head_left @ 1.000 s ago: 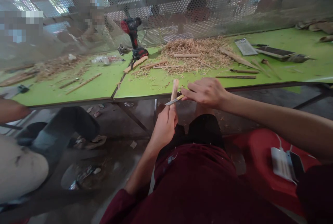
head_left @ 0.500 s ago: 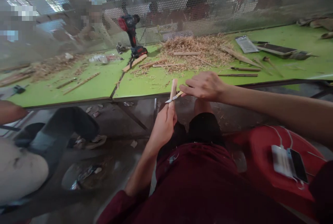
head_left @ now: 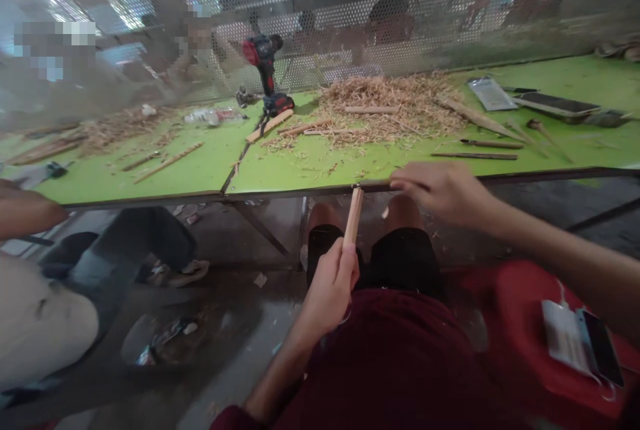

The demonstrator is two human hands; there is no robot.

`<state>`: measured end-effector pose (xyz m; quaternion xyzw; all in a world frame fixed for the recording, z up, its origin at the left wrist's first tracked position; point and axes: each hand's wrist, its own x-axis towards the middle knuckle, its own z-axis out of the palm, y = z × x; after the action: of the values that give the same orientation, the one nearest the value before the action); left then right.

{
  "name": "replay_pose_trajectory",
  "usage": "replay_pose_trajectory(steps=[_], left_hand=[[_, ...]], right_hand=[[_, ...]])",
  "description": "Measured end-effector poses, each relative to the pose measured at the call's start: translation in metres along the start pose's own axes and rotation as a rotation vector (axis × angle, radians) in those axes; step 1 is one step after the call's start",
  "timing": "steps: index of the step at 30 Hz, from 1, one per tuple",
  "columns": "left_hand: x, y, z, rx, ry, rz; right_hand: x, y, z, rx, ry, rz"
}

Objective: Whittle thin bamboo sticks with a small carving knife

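My left hand (head_left: 334, 280) is closed around the lower part of a pale wooden stick (head_left: 354, 213), which points up and slightly right above my lap. My right hand (head_left: 440, 189) grips a carving knife (head_left: 375, 182), blurred by motion. Its tip lies close to the top end of the stick, at the table's front edge; whether they touch I cannot tell. A heap of wood shavings (head_left: 390, 100) lies on the green table (head_left: 290, 173) beyond my hands, with wooden pieces on and around it.
A cordless drill (head_left: 267, 73) stands at the back. Thin tools (head_left: 475, 155), a silver packet (head_left: 491, 93) and a dark tray-like object (head_left: 557, 105) lie at right. A co-worker (head_left: 45, 323) sits at left. A red stool (head_left: 525, 323) at right holds a phone (head_left: 603, 350) and a white device.
The knife has moved from across the stick's side to beyond its top end. My left hand and the stick have come lower and closer to me, while my right hand has shifted right.
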<state>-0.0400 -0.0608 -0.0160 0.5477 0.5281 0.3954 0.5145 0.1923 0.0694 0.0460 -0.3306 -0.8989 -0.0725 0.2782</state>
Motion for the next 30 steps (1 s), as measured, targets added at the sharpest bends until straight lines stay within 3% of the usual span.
replay_pose_trajectory(steps=[4, 13, 16, 19, 21, 23, 26, 30], left_hand=[[-0.002, 0.005, 0.004, -0.089, -0.016, 0.012], [0.010, 0.001, 0.008, -0.243, -0.061, 0.054], [0.002, 0.005, 0.003, -0.263, -0.070, 0.063], [-0.013, 0.008, -0.001, -0.205, -0.115, 0.132], [-0.018, 0.008, -0.003, -0.231, -0.138, 0.141], [-0.015, 0.007, -0.002, -0.359, -0.096, 0.126], [-0.001, 0.005, 0.003, -0.471, -0.127, 0.126], [0.007, 0.008, 0.009, -0.474, -0.141, 0.146]], right_hand=[[-0.021, -0.043, 0.016, 0.025, -0.025, -0.090], [-0.016, -0.049, 0.016, -0.205, 0.058, -0.234], [-0.006, -0.027, 0.019, -0.260, 0.072, -0.214], [0.004, 0.027, 0.010, -0.269, 0.127, 0.008], [0.009, 0.058, -0.005, -0.154, 0.190, 0.157], [0.011, 0.065, -0.019, -0.036, 0.215, 0.219], [0.005, 0.023, -0.026, 0.069, 0.156, 0.086], [-0.008, -0.051, -0.008, 0.053, -0.002, -0.028]])
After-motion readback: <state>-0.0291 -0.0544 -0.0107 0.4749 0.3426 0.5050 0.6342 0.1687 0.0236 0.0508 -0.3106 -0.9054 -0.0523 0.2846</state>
